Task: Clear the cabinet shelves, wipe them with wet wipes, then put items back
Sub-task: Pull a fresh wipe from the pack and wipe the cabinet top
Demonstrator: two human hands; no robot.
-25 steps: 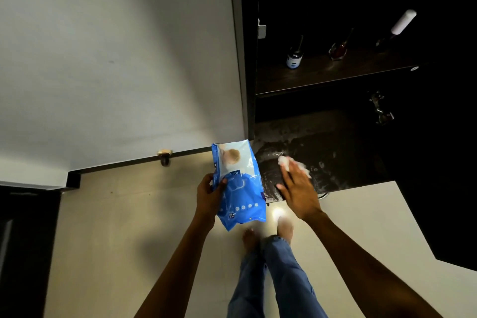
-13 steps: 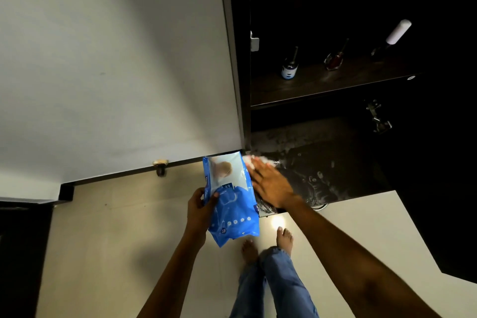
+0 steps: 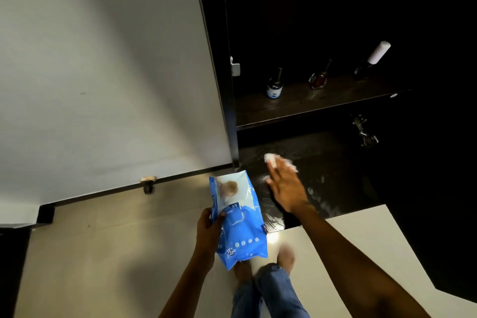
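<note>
My right hand [image 3: 285, 186] lies flat with straight fingers on a white wet wipe [image 3: 277, 160], pressing it onto the dark lower shelf [image 3: 335, 183], which shows wet streaks. My left hand [image 3: 207, 231] grips a blue pack of wet wipes [image 3: 238, 224] by its left edge, held in front of the shelf's front left corner. On the upper shelf [image 3: 296, 108] stand a small dark bottle with a white label [image 3: 274, 85], a red nail polish bottle [image 3: 319, 79] and a dark bottle with a white cap [image 3: 373, 58].
The white cabinet door [image 3: 103, 72] stands open to the left, with a round knob [image 3: 148, 181] at its lower edge. A metal hinge [image 3: 365, 131] sits at the right inside wall. Below are the pale floor [image 3: 90, 253] and my legs in jeans [image 3: 268, 294].
My right hand slid the wipe from the shelf's middle to its front left corner, then back rightward and deeper. The left hand kept holding the pack.
</note>
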